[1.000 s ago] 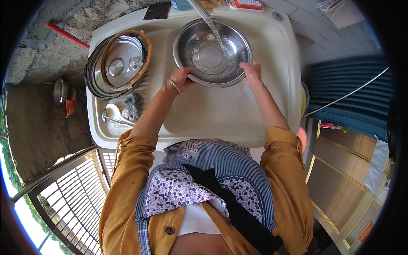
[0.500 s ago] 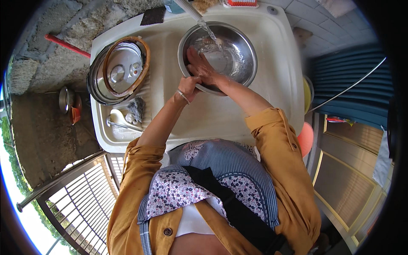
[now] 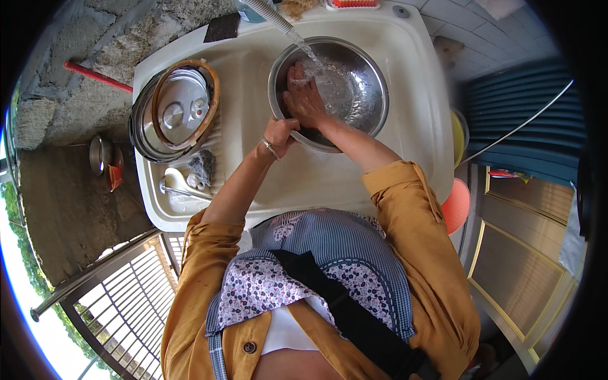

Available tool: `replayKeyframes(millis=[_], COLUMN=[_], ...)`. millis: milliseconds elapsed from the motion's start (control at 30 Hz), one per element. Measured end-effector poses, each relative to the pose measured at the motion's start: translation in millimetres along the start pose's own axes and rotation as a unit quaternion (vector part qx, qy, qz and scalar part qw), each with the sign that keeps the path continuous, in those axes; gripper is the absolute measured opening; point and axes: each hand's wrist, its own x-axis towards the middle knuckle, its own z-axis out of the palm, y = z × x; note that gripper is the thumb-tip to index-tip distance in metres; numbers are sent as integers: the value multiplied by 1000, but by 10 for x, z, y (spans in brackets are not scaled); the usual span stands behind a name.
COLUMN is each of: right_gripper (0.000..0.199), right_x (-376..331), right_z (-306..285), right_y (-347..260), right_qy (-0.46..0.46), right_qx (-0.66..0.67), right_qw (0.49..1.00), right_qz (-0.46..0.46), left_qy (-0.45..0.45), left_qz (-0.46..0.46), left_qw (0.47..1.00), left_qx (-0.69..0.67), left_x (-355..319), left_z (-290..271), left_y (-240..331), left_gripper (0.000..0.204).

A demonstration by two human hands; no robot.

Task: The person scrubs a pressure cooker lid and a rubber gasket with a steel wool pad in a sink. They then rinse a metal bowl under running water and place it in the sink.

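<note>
A shiny steel bowl (image 3: 367,95) sits tilted in the white sink (image 3: 415,95), under a stream of water from a ribbed grey hose (image 3: 269,14). My left hand (image 3: 280,135) is closed on the bowl's near left rim. Inside the bowl, my right hand (image 3: 305,98) lies flat against the left wall, its fingers stretched toward the falling water. Nothing shows in the right hand. Water is swirling over the bowl's bottom.
On the left drainboard lie a pot lid with a brown rim (image 3: 214,95) and steel pans, a grey scouring pad (image 3: 202,166) and a ladle (image 3: 180,190). A red brush (image 3: 354,3) rests on the back ledge. A pink basin (image 3: 457,206) stands at the right.
My right hand has slid farther up the bowl's inside wall, toward the water stream. The left hand keeps its hold on the rim; the bowl sits slightly lower and to the right in view.
</note>
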Motion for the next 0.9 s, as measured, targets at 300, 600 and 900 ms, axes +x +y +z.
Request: replayKeyframes(millis=[300, 600, 900], right_gripper=[48, 52, 27], right_x=[-387, -389, -983], right_z=[-680, -197, -1322], right_y=[706, -88, -15], right_qy=[-294, -234, -260], right_qx=[-122, 235, 160], right_qw=[940, 943, 943], right_qz=[-126, -38, 129], left_qy=[133, 75, -31], left_qz=[-99, -164, -182], left_qw=[973, 972, 978], left_qx=[-161, -150, -98], left_x=[-167, -45, 82], left_z=[-199, 57, 213], left_y=[58, 121, 633], left_gripper=[23, 5, 62])
